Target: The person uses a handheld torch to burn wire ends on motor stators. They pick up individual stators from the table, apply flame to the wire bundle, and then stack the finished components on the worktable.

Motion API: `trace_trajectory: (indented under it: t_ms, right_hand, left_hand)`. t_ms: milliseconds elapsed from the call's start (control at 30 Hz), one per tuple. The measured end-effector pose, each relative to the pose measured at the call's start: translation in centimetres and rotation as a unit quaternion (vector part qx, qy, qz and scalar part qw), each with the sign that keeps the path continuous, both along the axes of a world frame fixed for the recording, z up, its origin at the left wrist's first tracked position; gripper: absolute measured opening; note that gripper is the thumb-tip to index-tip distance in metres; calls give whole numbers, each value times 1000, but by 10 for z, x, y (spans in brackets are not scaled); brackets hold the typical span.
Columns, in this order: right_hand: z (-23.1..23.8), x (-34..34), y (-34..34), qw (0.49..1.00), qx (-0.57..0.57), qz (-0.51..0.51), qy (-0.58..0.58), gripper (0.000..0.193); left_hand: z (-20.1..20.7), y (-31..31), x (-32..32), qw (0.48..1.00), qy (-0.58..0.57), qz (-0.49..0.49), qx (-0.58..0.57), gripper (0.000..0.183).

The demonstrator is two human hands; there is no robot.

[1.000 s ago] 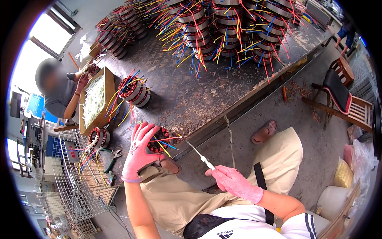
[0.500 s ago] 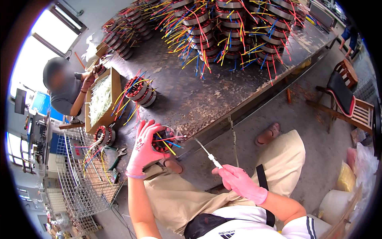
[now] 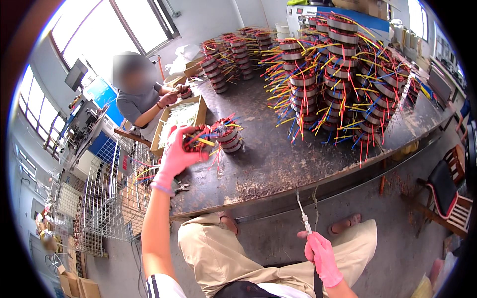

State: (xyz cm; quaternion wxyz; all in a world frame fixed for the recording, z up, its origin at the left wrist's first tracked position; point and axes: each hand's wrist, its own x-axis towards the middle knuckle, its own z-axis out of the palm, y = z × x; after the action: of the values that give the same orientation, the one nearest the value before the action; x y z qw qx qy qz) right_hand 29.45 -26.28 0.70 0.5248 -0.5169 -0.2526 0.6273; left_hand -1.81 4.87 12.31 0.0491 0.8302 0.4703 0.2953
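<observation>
My left hand, in a pink glove, is stretched over the table's near left part. It is wrapped round a motor stator with coloured lead wires. That stator is just left of a short stack of stators, partly overlapping it in view; I cannot tell whether they touch. My right hand, also gloved in pink, is in front of the table edge above my lap. Its fingers are closed round a slim pen-like tool with a pale body and a thin tip pointing up toward the table edge.
Tall stacks of stators with red, blue and yellow wires fill the table's far right. A box of pale sleeves stands left, beside a seated co-worker handling a stator. Pliers and a wire basket are near left; a chair stands right.
My left hand has carried the stator from beside the table's near edge forward to the short stack. My right hand still holds the tool, its tip now pointing more upward. My view has tilted up.
</observation>
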Motion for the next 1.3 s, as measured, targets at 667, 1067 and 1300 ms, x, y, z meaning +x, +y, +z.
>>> trace_trajectory:
  t_ms: [667,1067,1300]
  right_hand:
    - [2,7,5,999,-30,-25,4,35]
    - [4,6,2,1000,-15,-16,-3,37]
    - [0,4,-1,1000,-5,-17,16,38]
  left_hand:
    - [-51,102,52,998,-7,47,-36,87]
    - [-43,103,38,990,-37,46,-129,88]
    - [-44,113,33,980,-79,12,-183,87]
